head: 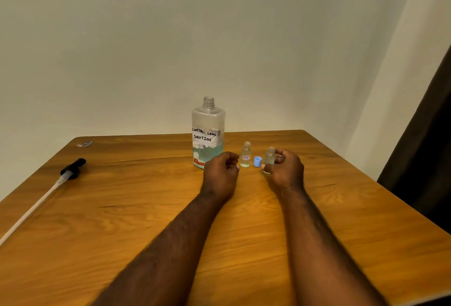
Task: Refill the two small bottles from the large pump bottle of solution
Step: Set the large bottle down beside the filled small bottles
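The large clear square-shouldered plastic bottle (208,132) stood upright near the middle of the far edge of the brown wooden tabletop (146,220). Its long axis was vertical and its bare threaded neck pointed up, with no pump fitted. A white handwritten label read "CONTACT LENS SOLUTION", and pale blue-green liquid filled roughly the lower third. The black pump head with its long white dip tube (73,169) lay flat near the left edge, well apart from the bottle. The head pointed toward the far left corner and the tube ran toward the near left corner. The small clear bottle with a red-and-blue label (245,155) stood upright and uncapped just to the right of the large bottle, mouth up, holding a little pale liquid. A small light-blue plastic cap (257,161) rested on the tabletop just beside it, between the two small bottles. The second small clear unlabelled bottle (269,157) was upright and uncapped, with the thumb and fingers of the right hand (285,169) wrapped around it. The left hand (223,169) was in front of the large bottle with its fingers curled inward beside the labelled small bottle. Whether it pinched anything could not be determined. A dark curtain (427,147) hung beyond the right edge.
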